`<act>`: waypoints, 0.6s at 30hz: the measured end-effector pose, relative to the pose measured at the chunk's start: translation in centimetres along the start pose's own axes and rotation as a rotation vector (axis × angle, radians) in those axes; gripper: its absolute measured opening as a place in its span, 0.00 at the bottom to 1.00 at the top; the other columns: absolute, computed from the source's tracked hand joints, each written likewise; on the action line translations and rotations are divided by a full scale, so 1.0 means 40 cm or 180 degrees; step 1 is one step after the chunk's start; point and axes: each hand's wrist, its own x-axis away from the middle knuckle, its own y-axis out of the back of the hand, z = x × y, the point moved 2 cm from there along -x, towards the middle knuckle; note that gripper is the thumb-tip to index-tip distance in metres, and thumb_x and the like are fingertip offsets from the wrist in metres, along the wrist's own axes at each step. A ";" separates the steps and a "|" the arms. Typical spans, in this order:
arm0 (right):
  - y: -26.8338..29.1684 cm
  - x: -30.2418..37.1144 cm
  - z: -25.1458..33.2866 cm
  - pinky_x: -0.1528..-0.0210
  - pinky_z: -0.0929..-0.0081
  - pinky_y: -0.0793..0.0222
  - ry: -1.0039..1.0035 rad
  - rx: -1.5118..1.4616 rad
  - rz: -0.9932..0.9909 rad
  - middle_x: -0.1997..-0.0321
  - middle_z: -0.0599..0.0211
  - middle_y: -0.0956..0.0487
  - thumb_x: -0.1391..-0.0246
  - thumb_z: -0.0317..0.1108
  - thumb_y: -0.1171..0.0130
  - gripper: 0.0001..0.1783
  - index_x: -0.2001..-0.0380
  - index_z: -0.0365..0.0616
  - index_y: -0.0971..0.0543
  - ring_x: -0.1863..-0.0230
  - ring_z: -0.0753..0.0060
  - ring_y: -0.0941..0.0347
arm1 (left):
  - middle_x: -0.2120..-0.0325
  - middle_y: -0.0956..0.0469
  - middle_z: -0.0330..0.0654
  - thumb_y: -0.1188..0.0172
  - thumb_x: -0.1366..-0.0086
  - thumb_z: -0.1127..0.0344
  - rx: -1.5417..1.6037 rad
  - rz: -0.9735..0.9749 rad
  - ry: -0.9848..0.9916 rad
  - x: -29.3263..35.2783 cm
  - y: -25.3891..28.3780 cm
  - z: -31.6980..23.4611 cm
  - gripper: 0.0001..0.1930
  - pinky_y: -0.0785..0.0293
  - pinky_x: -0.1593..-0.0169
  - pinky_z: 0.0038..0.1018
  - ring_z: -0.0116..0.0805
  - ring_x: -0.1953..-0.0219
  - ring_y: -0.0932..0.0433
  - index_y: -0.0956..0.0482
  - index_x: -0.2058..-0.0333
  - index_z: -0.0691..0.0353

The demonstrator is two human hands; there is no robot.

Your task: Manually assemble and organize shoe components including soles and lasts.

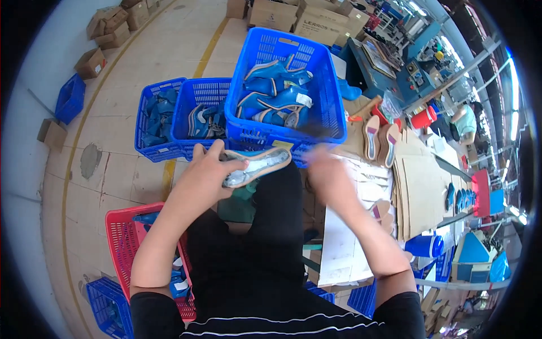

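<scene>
My left hand (pixel 204 176) grips a blue shoe (pixel 265 162) with its underside turned up. Pale lining and a light rim show along its sole, and the thumb presses on the heel part. To the right of it, my right hand (pixel 327 174) is smeared by motion and looks closed. A dark blurred thing (pixel 314 131) shows just above its fingers; its kind cannot be made out. Beyond both hands stands a large blue basket (pixel 240 121) with several blue shoes (pixel 276 100) inside.
Two smaller blue crates (pixel 160 151) hold more blue pieces at the left. A red basket (pixel 119 226) stands by my left arm. On the bench at the right lie white paper (pixel 344 248), loose soles (pixel 371 135) and cardboard sheets (pixel 420 192). Cardboard boxes (pixel 322 25) stand behind.
</scene>
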 end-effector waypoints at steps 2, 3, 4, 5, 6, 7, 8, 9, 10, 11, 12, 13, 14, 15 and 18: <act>-0.055 0.035 0.099 0.67 0.46 0.27 -0.1047 -0.0743 0.0395 0.77 0.42 0.22 0.24 0.43 0.46 0.18 0.58 0.35 0.24 0.70 0.30 0.22 | 0.50 0.26 0.41 0.23 0.52 0.72 0.0066 0.0109 0.0078 0.031 0.000 0.033 0.32 0.22 0.41 0.43 0.51 0.48 0.28 0.11 0.46 0.40; -0.023 0.034 0.098 0.70 0.46 0.28 -0.1020 -0.0880 0.0439 0.78 0.41 0.21 0.25 0.43 0.43 0.17 0.57 0.36 0.25 0.69 0.28 0.21 | 0.50 0.26 0.41 0.23 0.53 0.72 0.0090 0.0085 0.0193 0.022 0.005 0.040 0.31 0.22 0.40 0.42 0.52 0.48 0.28 0.11 0.46 0.42; -0.002 0.027 0.089 0.70 0.46 0.28 -0.0937 -0.0868 0.0395 0.78 0.41 0.21 0.25 0.43 0.43 0.17 0.57 0.36 0.25 0.69 0.28 0.21 | 0.45 0.27 0.48 0.25 0.50 0.75 0.0140 0.0149 0.0021 0.015 0.002 0.049 0.32 0.21 0.42 0.48 0.61 0.48 0.29 0.13 0.43 0.44; 0.020 0.052 0.095 0.71 0.48 0.28 -0.1187 -0.1031 0.0167 0.78 0.43 0.21 0.25 0.43 0.44 0.17 0.58 0.37 0.25 0.72 0.33 0.20 | 0.45 0.27 0.48 0.25 0.50 0.75 0.0110 0.0128 -0.0007 0.020 -0.002 0.045 0.32 0.21 0.42 0.48 0.61 0.48 0.29 0.13 0.43 0.44; 0.035 0.069 0.102 0.71 0.50 0.28 -0.1427 -0.1204 -0.0078 0.79 0.46 0.21 0.24 0.44 0.44 0.18 0.58 0.37 0.25 0.74 0.37 0.20 | 0.46 0.28 0.48 0.25 0.50 0.75 0.0135 0.0079 -0.0005 0.021 0.001 0.037 0.32 0.21 0.42 0.48 0.61 0.48 0.29 0.13 0.43 0.44; 0.039 0.075 0.112 0.71 0.50 0.28 -0.1407 -0.1219 -0.0154 0.79 0.46 0.21 0.24 0.44 0.44 0.18 0.58 0.37 0.25 0.74 0.37 0.20 | 0.46 0.28 0.48 0.25 0.50 0.75 0.0145 0.0025 -0.0010 0.022 0.007 0.028 0.32 0.21 0.42 0.48 0.61 0.48 0.29 0.13 0.44 0.44; 0.034 0.083 0.106 0.73 0.53 0.29 -0.1769 -0.1617 -0.0346 0.80 0.49 0.21 0.24 0.45 0.44 0.18 0.58 0.37 0.26 0.77 0.47 0.21 | 0.46 0.27 0.43 0.23 0.53 0.72 0.0044 -0.0122 0.0021 0.026 0.001 0.014 0.31 0.22 0.40 0.43 0.54 0.45 0.28 0.12 0.46 0.44; 0.015 0.093 0.094 0.74 0.57 0.30 -0.2105 -0.2044 -0.0534 0.81 0.53 0.22 0.23 0.46 0.44 0.19 0.58 0.37 0.26 0.79 0.57 0.21 | 0.46 0.27 0.45 0.23 0.52 0.72 -0.0044 -0.0191 -0.0040 0.036 -0.002 0.006 0.31 0.22 0.40 0.43 0.54 0.45 0.28 0.12 0.46 0.44; -0.044 0.126 0.049 0.78 0.67 0.34 -0.2271 -0.2364 -0.0655 0.83 0.65 0.25 0.24 0.49 0.44 0.20 0.57 0.40 0.25 0.82 0.74 0.28 | 0.47 0.27 0.47 0.23 0.52 0.71 -0.0080 -0.0276 -0.0121 0.039 -0.007 -0.009 0.31 0.22 0.42 0.43 0.54 0.45 0.28 0.13 0.46 0.44; -0.054 0.125 0.078 0.82 0.74 0.37 -0.2823 -0.3126 -0.0404 0.83 0.73 0.28 0.25 0.52 0.42 0.20 0.57 0.44 0.25 0.85 0.78 0.31 | 0.48 0.28 0.49 0.24 0.51 0.71 -0.0143 -0.0342 -0.0136 0.052 -0.017 -0.008 0.31 0.21 0.43 0.43 0.55 0.46 0.27 0.13 0.45 0.44; -0.085 0.148 0.075 0.85 0.78 0.42 -0.2724 -0.3225 -0.0496 0.83 0.79 0.32 0.27 0.53 0.39 0.20 0.59 0.47 0.26 0.87 0.82 0.35 | 0.48 0.28 0.51 0.24 0.50 0.71 -0.0313 -0.0442 -0.0168 0.052 -0.032 -0.022 0.32 0.21 0.45 0.44 0.55 0.46 0.26 0.14 0.44 0.43; -0.103 0.158 0.096 0.86 0.78 0.44 -0.2917 -0.3666 -0.0432 0.84 0.79 0.34 0.29 0.51 0.36 0.20 0.62 0.49 0.29 0.88 0.83 0.37 | 0.49 0.28 0.52 0.24 0.50 0.71 -0.0513 -0.0541 -0.0149 0.060 -0.049 -0.026 0.32 0.20 0.47 0.45 0.55 0.47 0.25 0.15 0.43 0.42; -0.152 0.181 0.096 0.87 0.78 0.47 -0.3015 -0.4085 -0.0439 0.84 0.79 0.34 0.30 0.50 0.33 0.21 0.65 0.51 0.31 0.89 0.83 0.40 | 0.50 0.29 0.53 0.25 0.50 0.72 -0.0567 -0.0798 -0.0256 0.062 -0.087 -0.012 0.34 0.20 0.48 0.45 0.56 0.48 0.24 0.16 0.42 0.41; -0.198 0.203 0.102 0.88 0.78 0.48 -0.3148 -0.4255 -0.0327 0.84 0.79 0.35 0.30 0.49 0.33 0.20 0.65 0.51 0.32 0.90 0.82 0.41 | 0.51 0.29 0.53 0.25 0.50 0.72 -0.0635 -0.1031 -0.0342 0.072 -0.119 0.010 0.36 0.21 0.50 0.46 0.56 0.49 0.24 0.17 0.40 0.40; -0.299 0.278 0.124 0.87 0.76 0.49 -0.3358 -0.4765 -0.0177 0.84 0.79 0.36 0.29 0.46 0.35 0.18 0.64 0.50 0.32 0.89 0.82 0.42 | 0.47 0.28 0.55 0.27 0.50 0.77 -0.0319 -0.1023 -0.0541 0.078 -0.128 0.020 0.38 0.21 0.45 0.46 0.59 0.46 0.23 0.18 0.38 0.42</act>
